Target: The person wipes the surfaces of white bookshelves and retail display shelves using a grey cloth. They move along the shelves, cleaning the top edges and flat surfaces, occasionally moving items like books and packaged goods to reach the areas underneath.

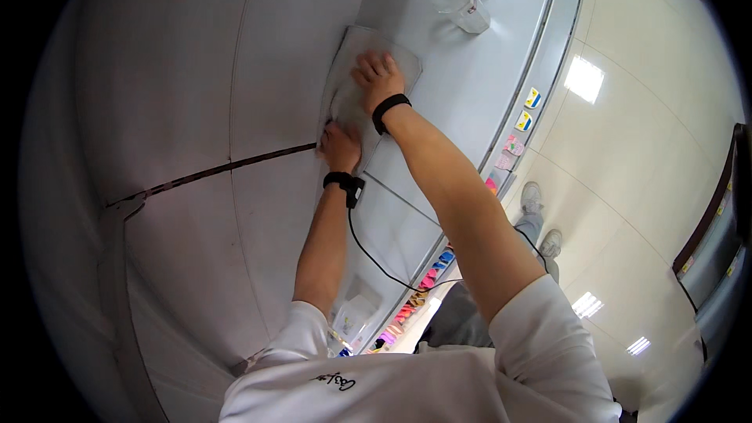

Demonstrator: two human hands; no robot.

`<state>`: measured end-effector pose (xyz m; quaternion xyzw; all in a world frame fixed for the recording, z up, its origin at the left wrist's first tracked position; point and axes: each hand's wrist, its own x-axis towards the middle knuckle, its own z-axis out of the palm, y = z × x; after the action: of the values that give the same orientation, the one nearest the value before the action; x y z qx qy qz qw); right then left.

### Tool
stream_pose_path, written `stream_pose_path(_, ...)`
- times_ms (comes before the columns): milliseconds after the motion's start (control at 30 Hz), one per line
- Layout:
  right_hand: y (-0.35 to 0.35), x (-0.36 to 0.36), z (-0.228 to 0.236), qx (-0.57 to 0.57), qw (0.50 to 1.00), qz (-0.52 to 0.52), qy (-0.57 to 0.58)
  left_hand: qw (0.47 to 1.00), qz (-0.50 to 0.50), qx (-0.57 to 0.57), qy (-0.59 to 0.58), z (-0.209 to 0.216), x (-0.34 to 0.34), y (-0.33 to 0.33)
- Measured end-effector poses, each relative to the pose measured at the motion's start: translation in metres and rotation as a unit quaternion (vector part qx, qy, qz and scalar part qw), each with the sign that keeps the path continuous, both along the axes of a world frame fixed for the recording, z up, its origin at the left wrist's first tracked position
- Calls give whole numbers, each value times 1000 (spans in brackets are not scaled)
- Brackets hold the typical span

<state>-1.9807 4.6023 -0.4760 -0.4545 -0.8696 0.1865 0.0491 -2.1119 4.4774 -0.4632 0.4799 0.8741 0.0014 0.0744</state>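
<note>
A thin pale grey cloth [345, 82] lies spread on the white shelf [462, 70], along its back panel. My right hand [381, 80] rests on the upper part of the cloth with its fingers apart, slightly smeared by motion. Closer to me, my left hand [341, 146] is at the cloth's edge beside the back panel. Its fingers are curled in on the cloth, and their tips are partly hidden. Small creases run through the cloth between the two hands. Both wrists wear black bands, and a black cable hangs from the left one.
Clear plastic bins [471, 14] stand at the shelf's far end, and another clear container [356, 312] sits near my left elbow. Colourful tags [513, 145] line the shelf's front edge. A dark seam [227, 167] crosses the back panels [157, 86]. Tiled floor [619, 188] lies to the right.
</note>
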Motion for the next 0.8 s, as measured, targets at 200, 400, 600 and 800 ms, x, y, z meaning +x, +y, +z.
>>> stream_pose_path(200, 3, 24, -9, -30, 999, 6, 35, 999, 24, -47, 14, 6, 30, 6)
stream_pose_path(400, -16, 72, -5, -5, 1000, 17, 25, 997, -24, 9, 79, -8, 84, -34)
stream_pose_path(600, -58, 150, -1, 21, 999, 29, 37, 999, 18, -2, 44, -8, 161, -72)
stream_pose_path(800, -99, 232, 9, -5, 998, 47, 46, 998, -24, 30, 56, -4, 239, -115)
